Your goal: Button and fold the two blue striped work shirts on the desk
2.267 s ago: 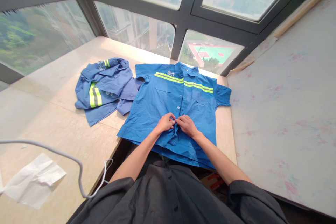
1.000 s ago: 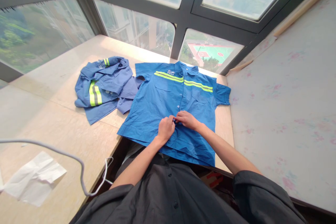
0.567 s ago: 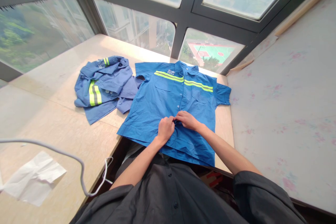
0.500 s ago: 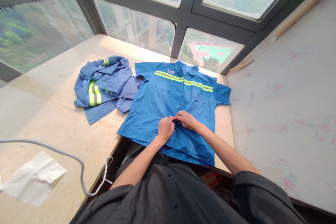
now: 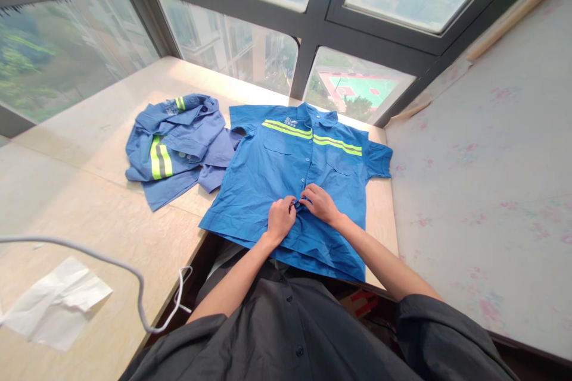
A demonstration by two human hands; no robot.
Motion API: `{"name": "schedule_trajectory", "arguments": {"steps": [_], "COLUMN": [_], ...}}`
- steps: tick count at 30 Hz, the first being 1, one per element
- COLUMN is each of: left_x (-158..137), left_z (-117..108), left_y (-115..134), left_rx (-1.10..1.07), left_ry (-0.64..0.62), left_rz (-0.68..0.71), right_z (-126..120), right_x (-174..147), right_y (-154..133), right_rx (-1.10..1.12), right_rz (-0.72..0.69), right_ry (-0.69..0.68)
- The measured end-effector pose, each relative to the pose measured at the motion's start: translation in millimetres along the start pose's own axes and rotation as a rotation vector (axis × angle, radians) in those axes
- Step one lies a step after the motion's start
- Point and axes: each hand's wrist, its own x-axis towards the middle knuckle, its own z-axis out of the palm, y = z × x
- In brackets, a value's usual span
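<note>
Dark grey window frames (image 5: 361, 36) span the far side, with trees, buildings and a green-and-red sports court showing through the glass. On the right rises a pale wall (image 5: 482, 161) with faint pink flowers. Below the windows spreads a light counter (image 5: 80, 184), and the person's own black top (image 5: 268, 333) fills the near edge of the view. The blue shirt (image 5: 259, 178) lies front up on the counter, beside the wall, its collar toward the windows and its hem hanging over the near edge; a yellow-green and grey band crosses the chest. Just to its left sits a rumpled blue garment (image 5: 183, 143) with similar bands. Nearer, on the left, are a creased white paper (image 5: 58, 303) and a grey cable (image 5: 141, 293) curving to the counter's edge. The left hand (image 5: 281, 217) and right hand (image 5: 319, 202) meet low on the shirt's front opening, fingers bent, each pinching cloth there; whether a button is between the fingertips is hard to tell. Above them, small pale buttons (image 5: 308, 159) line the opening.
</note>
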Motion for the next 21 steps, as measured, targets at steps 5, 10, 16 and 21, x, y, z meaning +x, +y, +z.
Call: {"name": "schedule_trajectory", "arguments": {"steps": [5, 10, 16, 21], "left_x": [-1, -3, -4, 0], "left_z": [4, 6, 5, -8], "left_y": [-5, -8, -6, 3], "left_rx": [-0.108, -0.147, -0.122, -0.043], "left_ry": [0.056, 0.077, 0.062, -0.042], "left_rz": [-0.011, -0.015, -0.012, -0.012], "right_z": [0, -4, -5, -4], "right_x": [-5, -11, -3, 4], "right_y": [-16, -28, -35, -35], "right_rx": [0.093, 0.336, 0.733, 0.829], "right_rz": [0.184, 0.423, 0.863, 0.948], "right_ry": [-0.036, -0.077, -0.189, -0.163]}}
